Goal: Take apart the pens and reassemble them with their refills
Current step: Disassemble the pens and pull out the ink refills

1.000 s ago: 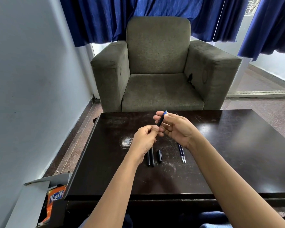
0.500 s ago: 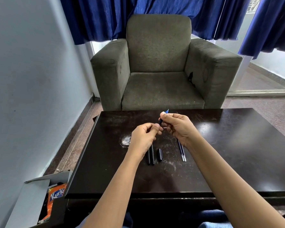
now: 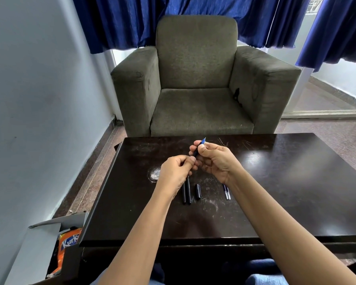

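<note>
While an olive armchair fills the 12 o'clock side of the room under blue curtains, a dark, scuffed table lies before a seated person, whose bare forearms reach in from 6 o'clock and meet above the tabletop's middle. An open cardboard box sits on the floor at 7 o'clock, just off the table's near left corner. The right hand, palm turned inward and fingers curled, grips a dark pen between thumb and fingertips. The left hand, knuckles up and fingers curled, pinches the pen's lower end. The pen's long axis runs from 7 to 1 o'clock, its blue tip pointing toward 1 o'clock, raised off the surface and short of the table's far edge. Bare tabletop spreads wide toward 3 o'clock; the left edge at 9 o'clock is closer. Below the hands, at 6 o'clock, two black barrels lie side by side, running 12 to 6; two refills lie likewise under the right wrist, and a short black cap rests between the pairs.
</note>
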A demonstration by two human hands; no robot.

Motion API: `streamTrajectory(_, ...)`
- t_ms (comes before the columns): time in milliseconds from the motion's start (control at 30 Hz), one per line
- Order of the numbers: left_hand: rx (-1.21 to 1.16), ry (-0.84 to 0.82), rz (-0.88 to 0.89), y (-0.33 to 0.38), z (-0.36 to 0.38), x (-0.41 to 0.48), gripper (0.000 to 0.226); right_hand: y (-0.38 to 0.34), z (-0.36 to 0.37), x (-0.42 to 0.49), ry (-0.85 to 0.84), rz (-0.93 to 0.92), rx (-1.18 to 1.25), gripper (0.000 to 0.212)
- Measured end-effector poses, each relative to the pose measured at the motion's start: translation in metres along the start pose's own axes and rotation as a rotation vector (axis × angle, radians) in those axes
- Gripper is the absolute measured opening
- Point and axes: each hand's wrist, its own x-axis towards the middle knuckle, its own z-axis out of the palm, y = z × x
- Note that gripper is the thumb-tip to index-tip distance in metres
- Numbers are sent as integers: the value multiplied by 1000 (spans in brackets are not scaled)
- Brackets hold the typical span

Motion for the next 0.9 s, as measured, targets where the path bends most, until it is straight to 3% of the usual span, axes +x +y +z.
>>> streamTrajectory(167,61,44,31,-1,2,0,28,7,1,4,49,11,62,8)
streamTrajectory(300,77,83,-32,-4,1,3,28,11,-14,11,-35,111,-15,10)
streamTrajectory(367,65,124,-79,-4,0,5,28,24,-26,20,3,136,-239,20)
streamTrajectory(467,25,145,-129,-2,-1,5,29,54,-44,30,129,60,-1030,31)
streamTrajectory(533,15,138,-135,-1,-1,5,29,71,-47,28,89,41,-1334,37)
streamTrajectory(700,10,120,-123,-3,-1,6,29,93,-43,26,-26,52,-1457,40)
streamTrajectory(900,22,104,-111,-4,-2,6,29,99,-38,25,-17,68,-1540,11)
